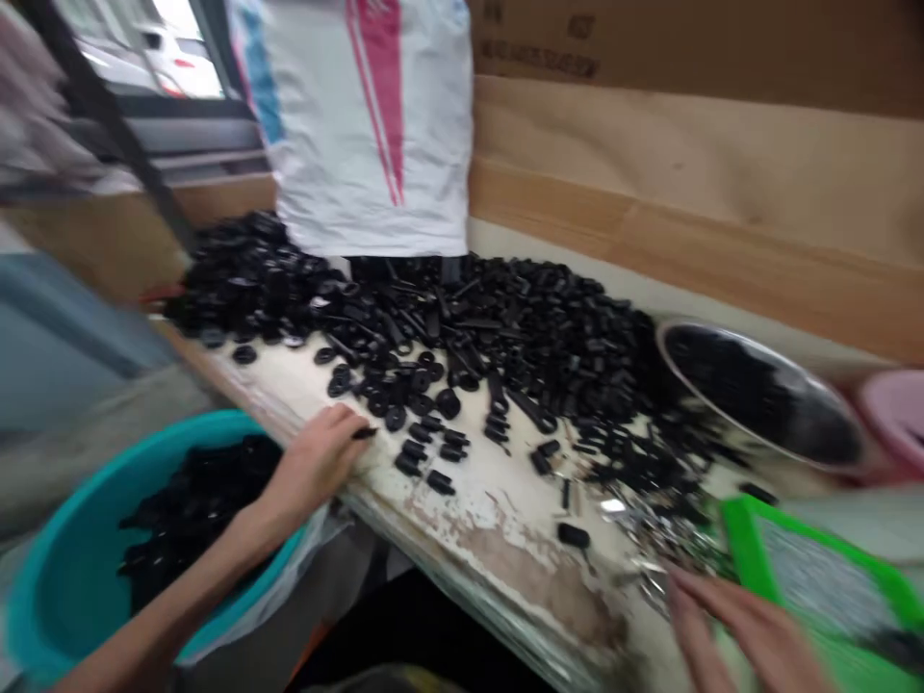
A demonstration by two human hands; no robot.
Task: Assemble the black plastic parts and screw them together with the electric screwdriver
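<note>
While the left hand point(314, 467) pinches a black piece point(365, 433), the right hand point(747, 635) seemingly open

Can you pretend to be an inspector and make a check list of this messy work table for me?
Surface: worn, chipped white bench top.
Job's things: heaped black parts; small metal pieces.
Clutter: white woven sack against the heap; green-framed tray.
Grippers: left hand, fingers pinching a small black piece; right hand open, blurred, beside the metal.
Cables: nothing seen.
Surroundings: teal basin of black parts; steel bowl of black parts; cardboard behind.
</note>
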